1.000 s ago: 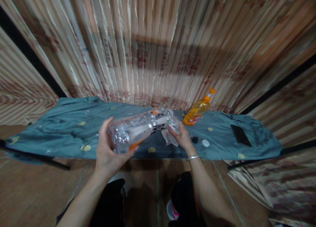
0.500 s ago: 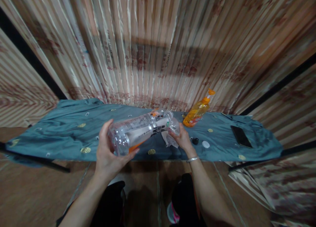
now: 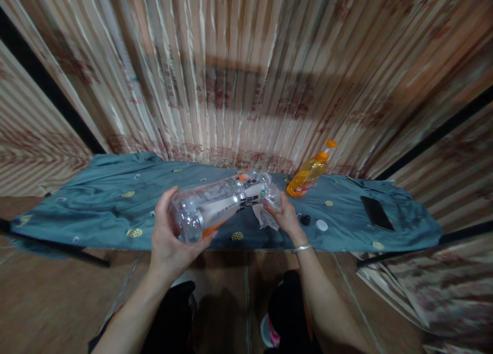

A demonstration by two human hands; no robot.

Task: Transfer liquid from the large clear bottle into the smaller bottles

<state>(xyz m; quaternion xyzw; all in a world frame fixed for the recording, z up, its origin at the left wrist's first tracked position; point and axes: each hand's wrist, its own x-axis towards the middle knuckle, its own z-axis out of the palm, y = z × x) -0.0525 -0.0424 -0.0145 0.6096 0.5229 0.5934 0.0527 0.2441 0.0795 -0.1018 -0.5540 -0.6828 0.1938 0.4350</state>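
Observation:
A clear plastic bottle (image 3: 215,202) with a white, orange and black label is held sideways above the cloth. My left hand (image 3: 173,241) wraps around its base end, thumb on the far side and fingers below. At the other end, my right hand (image 3: 284,213) closes round the neck, where its fingertips are partly hidden. A thin whitish crumpled piece (image 3: 265,218) hangs or lies just below the bottle near my right hand; whether it is held, I cannot tell.
Behind my right hand stands an orange pump bottle (image 3: 308,175). A black cap (image 3: 305,219) and a white cap (image 3: 321,225) lie to its front right. Farther right is a dark phone (image 3: 376,213). A patterned blue-green cloth (image 3: 103,200) covers the narrow table, with a curtain (image 3: 231,87) behind.
Almost nothing differs. Both hands keep the bottle in the same tilted pose, and the whole view has shifted very slightly.

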